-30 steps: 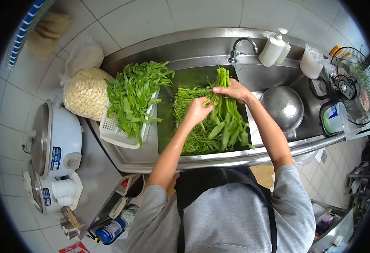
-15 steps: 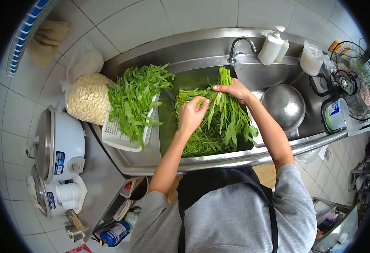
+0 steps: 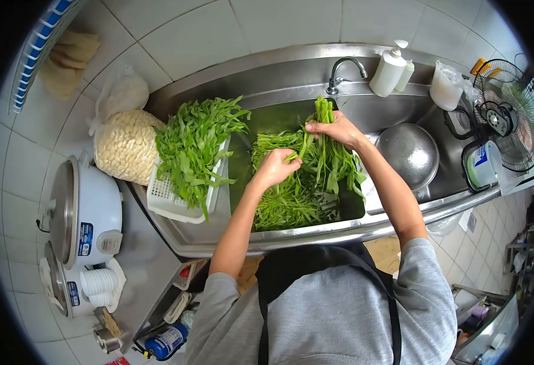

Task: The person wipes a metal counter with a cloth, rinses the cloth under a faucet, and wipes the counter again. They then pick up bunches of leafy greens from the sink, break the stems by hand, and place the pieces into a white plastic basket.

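Lifting the bunch of greens (image 3: 324,155) higher over the sink (image 3: 291,234), your right hand (image 3: 335,129) grips its stems; left hand (image 3: 274,168) now pinches one stalk.

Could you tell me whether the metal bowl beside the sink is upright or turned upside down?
Upside down. The metal bowl shows its rounded, domed outside facing up, with no rim opening or inside visible, resting on the steel counter right of the sink basin.
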Available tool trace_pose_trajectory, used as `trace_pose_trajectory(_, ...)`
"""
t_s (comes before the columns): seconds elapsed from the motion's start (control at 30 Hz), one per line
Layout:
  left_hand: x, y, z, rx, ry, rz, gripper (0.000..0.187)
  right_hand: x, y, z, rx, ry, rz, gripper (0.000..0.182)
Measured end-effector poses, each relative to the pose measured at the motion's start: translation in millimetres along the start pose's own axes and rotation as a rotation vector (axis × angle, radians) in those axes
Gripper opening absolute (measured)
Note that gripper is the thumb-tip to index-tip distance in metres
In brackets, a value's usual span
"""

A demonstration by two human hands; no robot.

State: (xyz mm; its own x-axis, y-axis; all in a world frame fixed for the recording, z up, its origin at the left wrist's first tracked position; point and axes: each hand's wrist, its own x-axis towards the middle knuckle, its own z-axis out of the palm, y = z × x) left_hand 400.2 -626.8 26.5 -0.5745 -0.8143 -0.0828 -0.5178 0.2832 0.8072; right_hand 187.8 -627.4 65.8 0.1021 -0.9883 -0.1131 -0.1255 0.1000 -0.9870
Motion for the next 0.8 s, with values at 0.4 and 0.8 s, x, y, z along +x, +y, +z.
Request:
trace_pose_trajectory(0.4,15.6,-3.3,11.9,-0.162,0.027,0.159,0.022,-4.7,0.3,10.9,-0.044,-0.051,0.091,0.017)
trace_pose_trajectory(0.8,-12.5,-37.2,32.9,-0.55,0.343,-0.278,0.022,2.4,22.7,-2.4,0.286,0.348,0.196,0.021)
